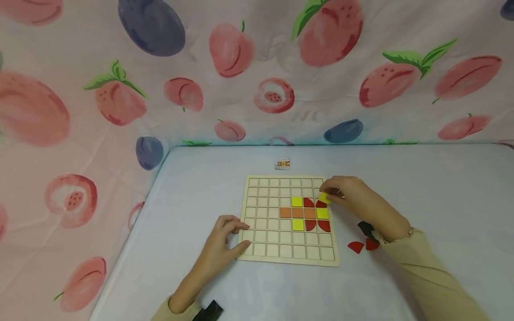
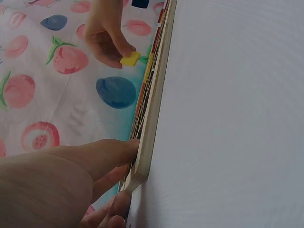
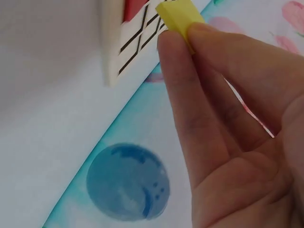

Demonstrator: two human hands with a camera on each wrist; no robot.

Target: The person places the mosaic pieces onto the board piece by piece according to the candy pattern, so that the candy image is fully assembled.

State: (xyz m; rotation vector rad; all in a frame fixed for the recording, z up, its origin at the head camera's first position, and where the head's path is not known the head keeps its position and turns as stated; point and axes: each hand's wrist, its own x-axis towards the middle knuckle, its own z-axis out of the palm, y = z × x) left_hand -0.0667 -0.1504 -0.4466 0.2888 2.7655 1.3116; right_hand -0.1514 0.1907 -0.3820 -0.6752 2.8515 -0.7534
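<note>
A pale wooden grid board (image 1: 273, 252) lies on the white table. My right hand (image 1: 347, 196) pinches a yellow square tile (image 1: 324, 198) between thumb and fingertips above the board's right edge. In the right wrist view the tile (image 3: 180, 19) shows tilted. Under it, a red quarter-circle piece (image 1: 321, 204) is partly covered. My left hand (image 1: 222, 240) rests thumb and fingertips on the board's left edge, fingers relaxed. Set in the grid are orange squares (image 1: 297, 213), yellow squares (image 1: 296, 202) and several red quarter-circles (image 1: 310, 225).
Two loose red quarter-circle pieces (image 1: 355, 247) lie on the table right of the board, near the right wrist. A small card with a printed grid pattern (image 1: 283, 163) lies behind the board. A fruit-print cloth (image 1: 273, 125) hangs at the back and left.
</note>
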